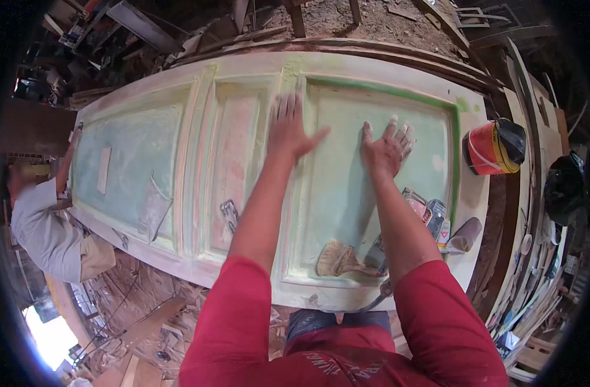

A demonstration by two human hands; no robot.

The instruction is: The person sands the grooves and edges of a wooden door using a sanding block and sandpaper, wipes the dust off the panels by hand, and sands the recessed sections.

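Observation:
A large panelled door [237,267] lies flat in front of me, its surface pale with green and pinkish patches. My left hand [287,132] rests on the upright rail between two panels, fingers stretched out and thumb apart. Over the right-hand panel [337,168] is my right hand [386,147], with dusty fingers spread; whether it touches the surface I cannot tell. Neither hand holds anything. By my right forearm lie a power tool [435,213], partly hidden, and a dusty tan bag [337,259]. A small metal-looking item [229,216] sits on the narrow middle panel.
A red and yellow bucket [488,148] stands at the door's right end, near a rolled sheet [466,233]. Another person [46,219] reaches onto the left end. A greyish cloth-like bag [156,209] and a pale strip [104,171] lie on the left panel. Scrap wood litters the floor.

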